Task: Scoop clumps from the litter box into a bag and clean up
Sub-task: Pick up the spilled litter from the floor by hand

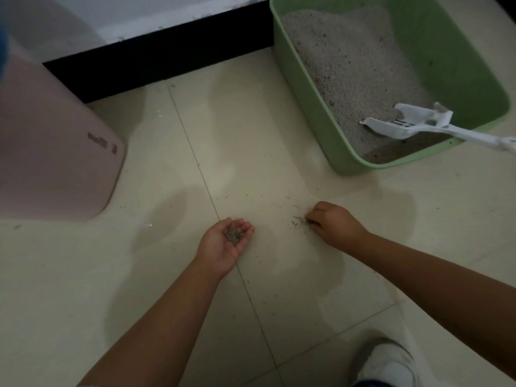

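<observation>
Head view, we see both bare arms reaching down over a pale cream tiled floor (139, 275). Our left hand (223, 241) is palm up, fingers (247, 229) loosely cupped and half open, cradling a small pile of grey litter granules (233, 236) in the palm. Our right hand (332, 222) is knuckles up with fingers curled down onto the floor, fingertips touching a small scatter of grey spilled litter grains (298, 220) lying just left of those fingers; we cannot tell if any grains are actually pinched. More loose specks dot the tile beyond and between both sets of fingers.

Well beyond the right fingers, up and to the right, sits a light green rectangular plastic litter box (307, 107) holding pale grey sandy litter (349, 68) banked up towards its far end. A white slotted plastic litter scoop (396, 127) rests inside at the near end, its head on the litter, its handle crossing the near right rim and sticking out past it.

Far left of the left fingers stands a dusty pink rounded plastic bin (55, 152) with small dark print on it. Behind it runs a black skirting board (156, 51) under a white wall. Near the right forearm, bottom edge, a white shoe (388, 361) shows.
</observation>
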A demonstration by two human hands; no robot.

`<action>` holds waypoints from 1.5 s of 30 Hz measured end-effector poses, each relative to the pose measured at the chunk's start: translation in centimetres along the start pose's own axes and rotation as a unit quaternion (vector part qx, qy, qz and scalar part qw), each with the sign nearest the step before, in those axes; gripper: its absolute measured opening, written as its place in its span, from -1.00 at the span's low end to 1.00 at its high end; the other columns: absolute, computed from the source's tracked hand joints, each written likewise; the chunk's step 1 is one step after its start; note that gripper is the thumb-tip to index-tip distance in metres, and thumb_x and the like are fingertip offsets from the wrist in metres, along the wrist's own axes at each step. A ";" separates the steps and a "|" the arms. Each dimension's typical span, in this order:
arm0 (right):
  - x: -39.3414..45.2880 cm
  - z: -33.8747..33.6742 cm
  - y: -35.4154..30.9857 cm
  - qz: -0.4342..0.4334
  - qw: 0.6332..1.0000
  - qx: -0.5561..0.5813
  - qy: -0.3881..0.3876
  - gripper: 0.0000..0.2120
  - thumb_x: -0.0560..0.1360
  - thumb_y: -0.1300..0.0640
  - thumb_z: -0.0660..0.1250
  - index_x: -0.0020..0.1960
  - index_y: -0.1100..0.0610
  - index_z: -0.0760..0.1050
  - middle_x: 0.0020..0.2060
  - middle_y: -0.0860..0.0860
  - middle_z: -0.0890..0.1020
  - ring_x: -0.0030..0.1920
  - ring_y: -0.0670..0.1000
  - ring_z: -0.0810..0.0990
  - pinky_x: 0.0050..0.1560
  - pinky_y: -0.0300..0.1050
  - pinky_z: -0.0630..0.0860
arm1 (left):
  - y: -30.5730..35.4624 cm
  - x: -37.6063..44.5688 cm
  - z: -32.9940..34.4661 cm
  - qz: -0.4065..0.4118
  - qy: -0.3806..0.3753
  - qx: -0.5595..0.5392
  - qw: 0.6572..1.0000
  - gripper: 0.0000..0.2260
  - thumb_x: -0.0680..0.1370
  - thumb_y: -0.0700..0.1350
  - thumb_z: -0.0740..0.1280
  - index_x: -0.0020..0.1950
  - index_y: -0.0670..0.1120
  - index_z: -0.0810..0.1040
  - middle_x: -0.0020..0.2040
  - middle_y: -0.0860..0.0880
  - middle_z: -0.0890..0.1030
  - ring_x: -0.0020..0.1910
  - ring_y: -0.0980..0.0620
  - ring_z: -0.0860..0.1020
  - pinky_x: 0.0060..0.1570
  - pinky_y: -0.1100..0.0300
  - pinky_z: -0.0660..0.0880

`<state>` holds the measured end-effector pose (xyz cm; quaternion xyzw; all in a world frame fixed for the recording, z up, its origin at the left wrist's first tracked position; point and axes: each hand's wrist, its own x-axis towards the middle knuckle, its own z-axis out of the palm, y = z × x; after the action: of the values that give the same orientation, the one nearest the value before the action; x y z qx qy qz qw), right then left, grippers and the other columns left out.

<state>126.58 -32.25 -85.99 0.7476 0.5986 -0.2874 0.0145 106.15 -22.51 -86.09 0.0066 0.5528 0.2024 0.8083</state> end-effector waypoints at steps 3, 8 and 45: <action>0.4 0.2 0.2 -0.009 1.000 -0.004 0.003 -0.76 0.55 0.22 0.21 0.12 0.28 0.57 0.05 0.22 0.57 0.09 0.15 0.55 0.07 -0.11 0.41 | 0.1 0.2 0.3 -0.004 -0.001 0.000 1.000 -0.73 0.61 -0.21 0.11 -0.20 -0.31 0.46 -0.48 -0.19 0.58 -0.18 -0.12 0.52 -0.42 0.16 0.61; 0.7 0.3 -0.1 -0.071 0.995 -0.069 0.015 -0.92 0.20 0.33 0.44 -0.42 0.27 0.55 -0.48 0.19 0.56 -0.53 0.20 0.56 -0.55 -0.16 0.47 | 0.2 -0.2 0.7 -0.011 -0.005 -0.004 1.000 -0.73 0.61 -0.21 0.10 -0.22 -0.30 0.45 -0.49 -0.18 0.58 -0.21 -0.11 0.52 -0.42 0.16 0.59; 1.1 2.4 -1.2 -0.181 0.978 -0.069 0.074 -0.79 0.12 0.41 0.53 -0.40 0.29 0.49 -0.41 0.18 0.55 -0.42 0.16 0.53 -0.46 -0.14 0.51 | 3.8 -0.9 -2.2 0.027 0.043 -0.043 0.998 -0.59 0.61 -0.17 0.11 -0.43 -0.20 0.45 -0.58 -0.06 0.50 -0.60 0.04 0.53 -0.56 0.36 0.48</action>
<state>124.68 -31.78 -88.10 0.6435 0.7417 -0.1869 -0.0300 102.72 -19.83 -85.26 -0.0217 0.5776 0.2477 0.7775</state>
